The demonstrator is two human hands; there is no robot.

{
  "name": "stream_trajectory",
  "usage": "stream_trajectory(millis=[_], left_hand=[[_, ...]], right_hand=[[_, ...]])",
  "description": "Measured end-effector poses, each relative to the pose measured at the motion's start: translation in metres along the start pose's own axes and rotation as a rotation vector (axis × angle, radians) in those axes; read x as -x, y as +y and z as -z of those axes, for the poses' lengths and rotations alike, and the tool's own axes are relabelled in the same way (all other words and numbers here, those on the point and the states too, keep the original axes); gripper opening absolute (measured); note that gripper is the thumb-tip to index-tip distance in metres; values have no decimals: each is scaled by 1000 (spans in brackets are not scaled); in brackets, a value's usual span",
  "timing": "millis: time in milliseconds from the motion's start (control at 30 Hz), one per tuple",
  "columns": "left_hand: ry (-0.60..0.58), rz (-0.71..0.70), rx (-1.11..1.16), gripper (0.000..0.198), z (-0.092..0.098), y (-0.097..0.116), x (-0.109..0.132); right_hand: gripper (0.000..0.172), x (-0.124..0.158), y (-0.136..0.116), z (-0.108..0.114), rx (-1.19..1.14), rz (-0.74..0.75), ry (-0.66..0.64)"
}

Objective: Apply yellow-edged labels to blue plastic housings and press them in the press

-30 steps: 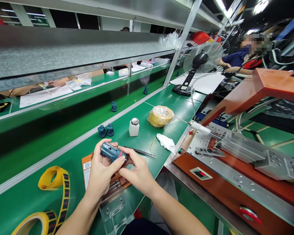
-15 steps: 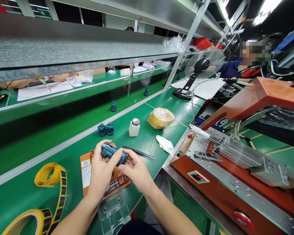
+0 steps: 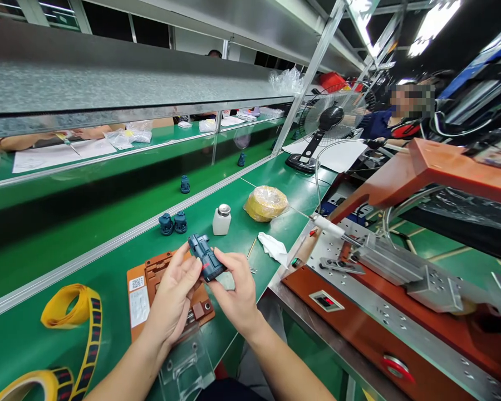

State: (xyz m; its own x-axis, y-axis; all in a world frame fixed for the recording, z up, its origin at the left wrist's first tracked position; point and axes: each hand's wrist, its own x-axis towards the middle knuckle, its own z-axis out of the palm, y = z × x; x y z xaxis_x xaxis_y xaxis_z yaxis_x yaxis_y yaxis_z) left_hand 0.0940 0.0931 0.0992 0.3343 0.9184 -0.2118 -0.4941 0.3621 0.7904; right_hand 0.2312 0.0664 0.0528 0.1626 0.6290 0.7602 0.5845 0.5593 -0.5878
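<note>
Live from the head camera, and here's what I've got: the left hand (image 3: 171, 298) is half curled with its fingertips pressed to a dark blue plastic housing (image 3: 206, 257), while the right hand (image 3: 237, 295) pinches the housing's lower end between thumb and fingers. Both hands are gripping it, and it's tilted, up in the air at 12 o'clock from my wrists.

Right under the hands at 6 o'clock sits a clear acrylic stand (image 3: 186, 367), and an orange fixture plate (image 3: 137, 301) lies beneath the left hand at 9 o'clock. Further round at 8 o'clock, there's a yellow-and-black tape roll (image 3: 73, 306) on the green bench mat (image 3: 87, 267).

Moving out, a wooden stick (image 3: 251, 248) and a white cloth (image 3: 272, 249) lie at 2 o'clock. Two small blue parts (image 3: 172, 223) stand at 11 o'clock, with a white dispensing bottle (image 3: 221, 220) at 12 and a bagged yellow roll (image 3: 266, 203) at 1.

A white-handled tool (image 3: 328, 225) rests at 2 o'clock by a drilled metal plate (image 3: 338, 262). Far off at 1 o'clock, there's a desk fan (image 3: 328, 125) and a co-worker's blue sleeve (image 3: 379, 125).
</note>
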Motion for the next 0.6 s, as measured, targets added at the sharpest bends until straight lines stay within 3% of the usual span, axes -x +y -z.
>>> stream_trajectory(millis=[200, 467, 533, 600], left_hand=[[-52, -1, 15, 84, -3, -1, 1], [15, 3, -12, 82, 1, -4, -7], [30, 4, -38, 78, 3, -5, -8], [42, 5, -56, 73, 3, -6, -7]], right_hand=[[63, 1, 2, 2, 28, 37, 14], [64, 11, -3, -3, 147, 162, -32], [62, 14, -3, -5, 99, 125, -31], [59, 17, -2, -7, -28, -22, 2]])
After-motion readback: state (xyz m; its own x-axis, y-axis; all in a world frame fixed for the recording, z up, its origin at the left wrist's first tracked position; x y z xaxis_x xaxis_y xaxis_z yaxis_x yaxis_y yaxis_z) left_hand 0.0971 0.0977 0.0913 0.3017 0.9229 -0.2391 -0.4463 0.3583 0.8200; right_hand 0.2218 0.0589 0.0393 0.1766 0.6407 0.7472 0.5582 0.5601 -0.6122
